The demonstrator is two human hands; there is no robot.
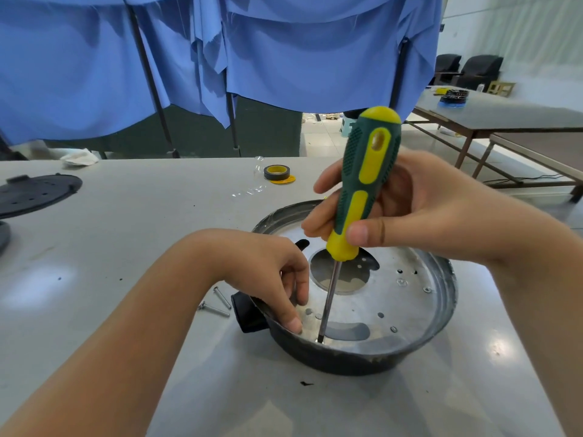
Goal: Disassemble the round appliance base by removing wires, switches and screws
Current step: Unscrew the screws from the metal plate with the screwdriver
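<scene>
i see my right hand (pixel 407 209) grasping the screwdriver (pixel 359 197) on a rim screw of the round base (pixel 419 310); my left hand (pixel 277 275), fingers relaxed, steadies it. two loose screws (pixel 217 302) lie outside, several remain, i judge.

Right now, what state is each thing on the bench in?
Screwdriver: near upright, tip down at the base's near inner edge, gripped by the right hand.
Round base: open side up on the table, steadied by the left hand.
Two loose screws: lying on the table beside the base.
Tape roll: flat, untouched.
Black disc: set aside at far left.
</scene>
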